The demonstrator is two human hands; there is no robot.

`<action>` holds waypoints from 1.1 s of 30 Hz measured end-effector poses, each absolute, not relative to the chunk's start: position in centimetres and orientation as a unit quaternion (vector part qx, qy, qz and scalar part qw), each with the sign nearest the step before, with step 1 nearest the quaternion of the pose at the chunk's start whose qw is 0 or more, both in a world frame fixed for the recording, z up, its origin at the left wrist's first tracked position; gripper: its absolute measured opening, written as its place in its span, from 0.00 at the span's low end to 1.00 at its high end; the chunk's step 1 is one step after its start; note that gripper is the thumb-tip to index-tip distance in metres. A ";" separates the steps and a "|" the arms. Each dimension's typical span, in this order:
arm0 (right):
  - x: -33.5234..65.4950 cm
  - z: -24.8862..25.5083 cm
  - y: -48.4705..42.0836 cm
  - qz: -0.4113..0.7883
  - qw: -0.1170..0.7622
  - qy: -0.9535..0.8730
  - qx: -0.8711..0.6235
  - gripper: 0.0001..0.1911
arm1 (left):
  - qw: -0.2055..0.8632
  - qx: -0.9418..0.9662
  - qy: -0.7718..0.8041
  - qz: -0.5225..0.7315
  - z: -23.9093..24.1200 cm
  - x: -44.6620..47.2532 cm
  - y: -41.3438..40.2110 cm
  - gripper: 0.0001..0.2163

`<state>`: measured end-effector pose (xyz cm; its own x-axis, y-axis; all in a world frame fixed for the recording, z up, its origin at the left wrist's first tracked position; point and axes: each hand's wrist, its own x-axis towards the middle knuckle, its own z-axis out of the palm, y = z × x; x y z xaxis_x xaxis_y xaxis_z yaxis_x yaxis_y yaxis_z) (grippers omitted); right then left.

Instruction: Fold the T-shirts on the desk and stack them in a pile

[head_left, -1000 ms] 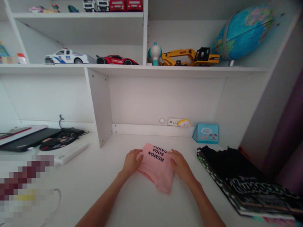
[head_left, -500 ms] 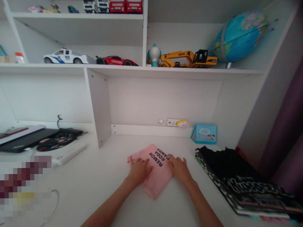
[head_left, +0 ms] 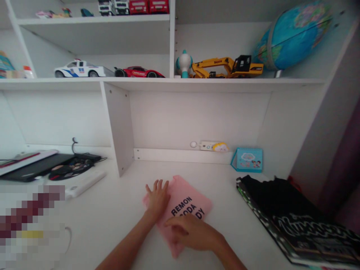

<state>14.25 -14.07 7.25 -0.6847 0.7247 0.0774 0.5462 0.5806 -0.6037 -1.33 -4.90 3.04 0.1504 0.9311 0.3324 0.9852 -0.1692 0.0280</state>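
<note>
A folded pink shirt (head_left: 198,198) with dark lettering lies flat on the white desk, one corner toward me. My left hand (head_left: 158,198) rests on its left part, fingers spread and pointing away from me. Over the lower part of the shirt is my right hand (head_left: 194,233), with the index finger stretched to the left and the other fingers partly bent beneath. It covers some of the lettering. Nothing shows in its grasp, and whether its fingertips touch the cloth is hard to tell.
A stack of folded dark clothes (head_left: 292,213) lies on the right, near a blue desk calendar (head_left: 249,160). A power strip (head_left: 207,145) is at the back. A white elongated device (head_left: 87,183) and black items sit left. Toy vehicles (head_left: 139,72) and a globe (head_left: 295,37) stand above.
The pink shirt has turned, so its lettering, upside down before, now reads upright on a slant. My right hand has moved from the shirt's right edge down and left over its lower part.
</note>
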 end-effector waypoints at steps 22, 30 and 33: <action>15.9 4.7 -11.0 0.095 0.141 -0.742 -0.649 0.17 | -0.020 -0.813 -0.576 -0.081 3.7 -2.6 -4.3 0.24; 19.1 3.2 -9.6 0.084 0.114 -0.680 -0.719 0.10 | -0.015 -0.734 -0.679 -0.010 7.1 -5.1 -7.0 0.15; 18.7 2.7 -9.3 0.095 0.129 -0.674 -0.721 0.10 | -0.021 -0.732 -0.681 -0.004 6.0 -5.1 -9.4 0.14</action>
